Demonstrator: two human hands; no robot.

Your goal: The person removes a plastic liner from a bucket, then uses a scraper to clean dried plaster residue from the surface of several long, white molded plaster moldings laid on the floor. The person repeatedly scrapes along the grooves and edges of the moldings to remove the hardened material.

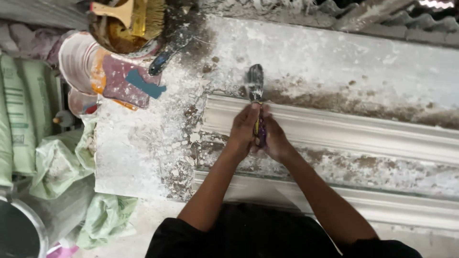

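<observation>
Both hands point(258, 131) grip a brush point(256, 88) over white moulding point(358, 131); green sacks point(21, 114) left

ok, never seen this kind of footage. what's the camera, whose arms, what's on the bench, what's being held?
There is one view, from a camera worn on a person's head, looking straight down, so the arms coming up from the bottom edge are that person's own. The left hand and right hand are clasped together around the handle of a brush, whose dark head points away onto a bench caked in white plaster. Under the hands lies a long white moulded strip, with a second moulded strip nearer the body. At top left a bowl of brownish liquid holds a wide brush. Green sacks sit at the left.
</observation>
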